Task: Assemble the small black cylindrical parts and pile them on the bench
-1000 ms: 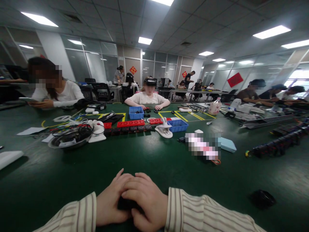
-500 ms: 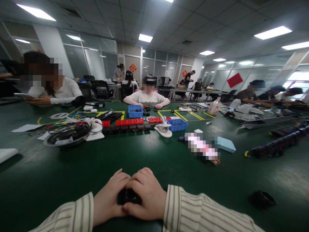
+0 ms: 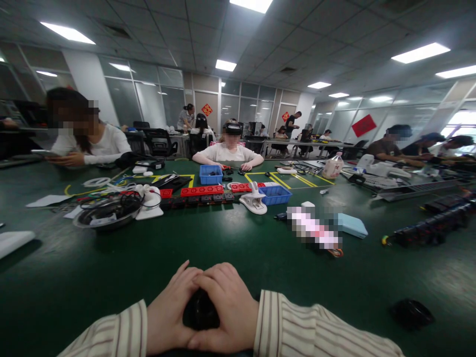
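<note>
At the near edge of the green table, a dark, rounded black object (image 3: pixel 201 308) sits between my two hands; its kind cannot be made out. My left hand (image 3: pixel 171 310) curves around its left side. From the right, my right hand (image 3: pixel 232 310) wraps it, with fingertips meeting those of the left hand over the top. Both thumbs come together below it, so only its middle shows through the gap. Farther right on the table lies another glossy black object (image 3: pixel 412 314), apart from both hands.
Ahead stand a metal bowl (image 3: pixel 84 221) with cables, a row of red blocks (image 3: pixel 202 190), a white clip stand (image 3: pixel 254 202) and a blue bin (image 3: pixel 275 195). A light blue box (image 3: pixel 351 225) lies right. A person (image 3: pixel 230 148) sits opposite, another (image 3: pixel 106 144) at left.
The view has shifted slightly, so the scene sits a little lower and farther right. My thumbs have moved down, and more of the black object shows between my hands.
</note>
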A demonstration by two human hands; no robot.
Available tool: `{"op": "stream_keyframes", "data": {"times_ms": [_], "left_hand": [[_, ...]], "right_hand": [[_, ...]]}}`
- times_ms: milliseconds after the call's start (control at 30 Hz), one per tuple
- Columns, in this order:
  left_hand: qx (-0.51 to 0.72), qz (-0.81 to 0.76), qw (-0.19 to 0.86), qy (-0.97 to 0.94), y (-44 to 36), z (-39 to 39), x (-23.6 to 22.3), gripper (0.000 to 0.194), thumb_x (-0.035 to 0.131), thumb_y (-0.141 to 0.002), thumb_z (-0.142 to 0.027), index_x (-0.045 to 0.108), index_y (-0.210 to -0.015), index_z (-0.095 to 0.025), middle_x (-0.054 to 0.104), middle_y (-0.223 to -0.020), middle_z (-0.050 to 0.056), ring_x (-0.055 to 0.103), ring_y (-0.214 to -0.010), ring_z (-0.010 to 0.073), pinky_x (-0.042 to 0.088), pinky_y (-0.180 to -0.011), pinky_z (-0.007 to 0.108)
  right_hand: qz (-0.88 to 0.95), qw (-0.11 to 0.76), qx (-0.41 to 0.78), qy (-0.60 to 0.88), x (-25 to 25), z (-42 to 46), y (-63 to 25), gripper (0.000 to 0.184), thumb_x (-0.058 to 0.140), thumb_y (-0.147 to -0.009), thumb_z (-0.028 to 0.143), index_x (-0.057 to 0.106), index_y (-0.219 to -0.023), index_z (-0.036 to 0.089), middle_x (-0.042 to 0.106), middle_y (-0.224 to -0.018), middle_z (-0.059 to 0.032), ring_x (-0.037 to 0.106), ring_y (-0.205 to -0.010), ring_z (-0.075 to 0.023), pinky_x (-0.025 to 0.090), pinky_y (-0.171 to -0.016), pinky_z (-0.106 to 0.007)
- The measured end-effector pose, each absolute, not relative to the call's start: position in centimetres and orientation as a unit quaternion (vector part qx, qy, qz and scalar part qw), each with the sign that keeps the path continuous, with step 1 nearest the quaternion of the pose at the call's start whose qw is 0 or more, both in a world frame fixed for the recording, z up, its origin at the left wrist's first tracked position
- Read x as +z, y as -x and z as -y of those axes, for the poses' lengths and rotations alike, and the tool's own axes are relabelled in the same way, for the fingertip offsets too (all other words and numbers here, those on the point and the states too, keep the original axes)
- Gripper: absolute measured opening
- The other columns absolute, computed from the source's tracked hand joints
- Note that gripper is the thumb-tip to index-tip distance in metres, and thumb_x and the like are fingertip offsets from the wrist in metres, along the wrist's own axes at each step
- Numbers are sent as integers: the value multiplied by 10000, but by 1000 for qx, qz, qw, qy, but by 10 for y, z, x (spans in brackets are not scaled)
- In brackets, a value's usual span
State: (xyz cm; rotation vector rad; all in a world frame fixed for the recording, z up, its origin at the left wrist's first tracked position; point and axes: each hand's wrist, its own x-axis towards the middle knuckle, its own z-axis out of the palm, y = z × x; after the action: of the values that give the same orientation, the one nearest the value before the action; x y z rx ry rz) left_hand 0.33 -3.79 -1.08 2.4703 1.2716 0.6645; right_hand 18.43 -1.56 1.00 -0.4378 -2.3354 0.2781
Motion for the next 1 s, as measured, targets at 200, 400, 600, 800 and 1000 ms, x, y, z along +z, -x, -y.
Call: {"op": "stream_keyframes", "data": {"times_ms": [200, 400, 600, 800, 1000], "left_hand": [[208, -441, 179, -854, -5, 36, -5, 445, 691, -636, -540, 594, -917, -208, 597, -935, 40, 543, -920, 246, 280, -1021, 536], [192, -429, 204, -859, -6, 36, 1, 333, 682, -582, -322, 574, -879, -217, 570, -938, 19, 532, -902, 232, 276, -1032, 484], [162, -425, 188, -870, -7, 40, 1, 370, 626, -519, -191, 578, -882, -243, 577, -930, -5, 540, -923, 224, 235, -1074, 469], [279, -434, 97, -851, -5, 47, -15, 707, 651, -602, -620, 431, -1169, -259, 573, -1102, 61, 523, -1035, 279, 233, -1063, 535], [264, -468, 105, -837, -10, 47, -7, 510, 653, -624, -568, 529, -962, -208, 596, -936, 60, 557, -913, 266, 242, -1039, 576]], "right_hand": [[909, 335, 82, 234, 2, 15, -180, 595, 419, -743, 713, 531, -938, 163, 544, -842, -52, 471, -772, -186, 374, -707, -334], [931, 271, 65, 236, 4, 14, -182, 414, 593, -703, 554, 533, -892, 190, 537, -848, -26, 475, -794, -178, 364, -711, -315], [955, 273, 96, 62, 0, 8, -182, 318, 512, -744, 324, 485, -1037, 202, 604, -1026, -23, 502, -980, -170, 362, -857, -317], [901, 392, 141, 124, -3, 11, -184, 596, 426, -812, 607, 389, -1230, 183, 554, -1090, -69, 496, -998, -181, 369, -871, -322], [881, 376, 160, 240, 2, 16, -183, 631, 447, -713, 736, 510, -1002, 178, 528, -912, -55, 484, -819, -186, 387, -738, -324]]}}
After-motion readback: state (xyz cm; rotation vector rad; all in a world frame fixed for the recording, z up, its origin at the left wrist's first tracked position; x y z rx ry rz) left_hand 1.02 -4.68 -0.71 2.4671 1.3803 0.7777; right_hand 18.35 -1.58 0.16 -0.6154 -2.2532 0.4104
